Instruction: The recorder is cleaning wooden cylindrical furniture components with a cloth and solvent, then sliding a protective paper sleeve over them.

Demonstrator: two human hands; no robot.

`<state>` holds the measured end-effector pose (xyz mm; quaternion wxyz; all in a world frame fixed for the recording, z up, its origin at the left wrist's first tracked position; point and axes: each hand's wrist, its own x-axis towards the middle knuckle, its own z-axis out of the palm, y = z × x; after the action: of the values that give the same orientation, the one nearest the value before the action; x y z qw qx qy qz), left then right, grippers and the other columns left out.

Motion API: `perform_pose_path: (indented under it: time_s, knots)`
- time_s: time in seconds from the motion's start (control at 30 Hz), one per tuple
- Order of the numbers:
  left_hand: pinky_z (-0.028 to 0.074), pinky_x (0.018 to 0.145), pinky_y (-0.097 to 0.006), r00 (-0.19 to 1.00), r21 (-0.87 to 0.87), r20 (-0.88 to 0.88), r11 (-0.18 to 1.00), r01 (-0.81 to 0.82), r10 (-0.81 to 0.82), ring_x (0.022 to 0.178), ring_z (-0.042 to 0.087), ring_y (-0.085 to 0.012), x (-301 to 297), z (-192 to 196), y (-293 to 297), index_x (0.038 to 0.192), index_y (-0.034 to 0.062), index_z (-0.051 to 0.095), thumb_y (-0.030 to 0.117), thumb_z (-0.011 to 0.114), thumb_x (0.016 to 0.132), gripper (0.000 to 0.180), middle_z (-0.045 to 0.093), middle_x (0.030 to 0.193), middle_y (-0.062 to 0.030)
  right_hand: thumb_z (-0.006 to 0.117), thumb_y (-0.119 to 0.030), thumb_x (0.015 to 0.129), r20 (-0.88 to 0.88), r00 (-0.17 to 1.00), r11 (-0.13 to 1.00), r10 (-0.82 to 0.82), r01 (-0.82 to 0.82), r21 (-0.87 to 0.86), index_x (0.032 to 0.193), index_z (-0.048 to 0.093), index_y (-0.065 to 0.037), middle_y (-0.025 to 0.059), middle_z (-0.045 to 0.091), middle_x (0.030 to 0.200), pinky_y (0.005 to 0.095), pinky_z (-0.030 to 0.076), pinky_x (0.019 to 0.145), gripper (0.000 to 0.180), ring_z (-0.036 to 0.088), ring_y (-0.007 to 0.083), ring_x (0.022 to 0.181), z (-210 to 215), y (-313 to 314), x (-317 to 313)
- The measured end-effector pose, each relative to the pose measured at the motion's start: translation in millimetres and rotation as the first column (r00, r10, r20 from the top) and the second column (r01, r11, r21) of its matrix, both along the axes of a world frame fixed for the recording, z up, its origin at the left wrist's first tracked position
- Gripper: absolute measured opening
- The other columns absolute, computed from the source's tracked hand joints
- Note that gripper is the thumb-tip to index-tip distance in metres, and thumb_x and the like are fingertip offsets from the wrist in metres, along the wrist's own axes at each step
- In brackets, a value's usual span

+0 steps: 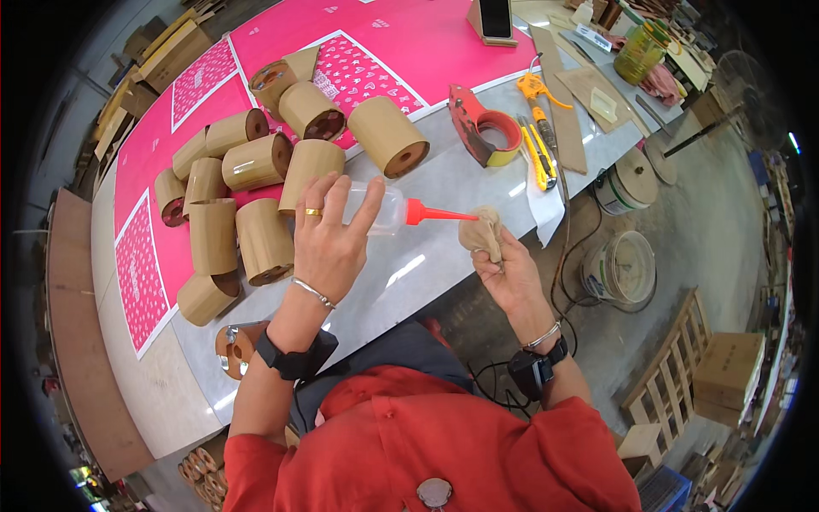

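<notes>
My left hand [328,230] is wrapped round a clear squeeze bottle [388,211], which lies tipped on its side in the air. Its long red nozzle [439,212] points right and meets a crumpled beige cloth [483,234]. That cloth is pinched in the fingers of my right hand [512,273], off the table's front edge. Close to the left hand, several brown wood-toned cylinders [264,241] lie in a group, some showing reddish ends with a hole. One larger cylinder [388,136] lies just beyond the bottle.
Pink printed sheets [281,34] cover the far table. Right of the cylinders lie a red tape dispenser [485,128], a yellow utility knife [539,154] and an orange glue gun [536,88]. A phone on a stand [493,21] is at the back. Buckets [619,269] and a slatted wooden frame [670,363] occupy the floor.
</notes>
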<state>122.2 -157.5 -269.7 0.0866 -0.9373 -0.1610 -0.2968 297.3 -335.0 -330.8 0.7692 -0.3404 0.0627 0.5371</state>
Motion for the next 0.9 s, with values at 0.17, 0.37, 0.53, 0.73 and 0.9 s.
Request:
perform_pose_path:
  time_s: [0.17, 0.37, 0.53, 0.73, 0.9]
  knots:
    - [0.042, 0.093, -0.045, 0.999, -0.010, -0.027, 1.000, -0.018, 0.017, 0.108, 0.049, -0.0330, -7, -2, 0, 0.121, 0.0145, 0.059, -0.005, 0.067, 0.053, 0.072, 0.050, 0.107, -0.0132, 0.045, -0.011, 0.098, 0.000, 1.000, 1.000, -0.004, 0.004, 0.030, 0.114, 0.051, 0.001, 0.0088, 0.055, 0.093, 0.0178, 0.036, 0.048, 0.021, 0.049, 0.0127, 0.065, -7, -5, 7]
    - [0.042, 0.091, -0.044, 1.000, -0.075, -0.024, 0.997, -0.011, 0.009, 0.105, 0.050, -0.0316, -8, -9, 1, 0.119, 0.0118, 0.059, 0.002, 0.065, 0.062, 0.058, 0.052, 0.107, -0.0146, 0.045, -0.012, 0.098, 0.017, 1.000, 1.000, 0.003, -0.004, 0.024, 0.115, 0.050, 0.001, 0.0090, 0.055, 0.094, 0.0175, 0.035, 0.047, 0.021, 0.048, 0.0122, 0.065, -6, 2, 10]
    - [0.042, 0.093, -0.043, 0.990, -0.518, 0.104, 0.855, -0.025, 0.092, 0.108, 0.051, -0.0338, -5, -41, -6, 0.123, 0.0092, 0.054, 0.012, 0.078, 0.059, 0.069, 0.053, 0.112, -0.0153, 0.044, -0.010, 0.097, -0.102, 0.995, 0.948, -0.013, 0.045, 0.314, 0.126, 0.047, -0.008, 0.0075, 0.054, 0.101, 0.0181, 0.036, 0.048, 0.029, 0.045, 0.0128, 0.067, -8, -1, 10]
    - [0.037, 0.098, -0.043, 0.941, -0.743, 0.302, 0.656, 0.132, 0.153, 0.111, 0.048, -0.0364, 27, -89, -6, 0.131, 0.0054, 0.042, 0.024, 0.079, 0.066, 0.077, 0.052, 0.119, -0.0183, 0.044, -0.003, 0.089, -0.005, 0.999, 0.914, -0.036, 0.035, 0.404, 0.129, 0.041, 0.001, 0.0154, 0.048, 0.102, 0.0205, 0.036, 0.049, 0.041, 0.040, 0.0148, 0.071, -1, -22, 12]
    - [0.035, 0.102, -0.043, 0.956, -0.834, 0.215, 0.547, 0.074, 0.198, 0.119, 0.041, -0.0393, 2, -87, -18, 0.139, 0.0042, 0.026, 0.025, 0.075, 0.072, 0.085, 0.040, 0.129, -0.0230, 0.050, -0.012, 0.091, -0.150, 0.979, 0.910, 0.135, -0.062, 0.410, 0.137, 0.035, -0.005, 0.0191, 0.045, 0.106, 0.0216, 0.036, 0.051, 0.049, 0.039, 0.0150, 0.072, 36, 3, -32]
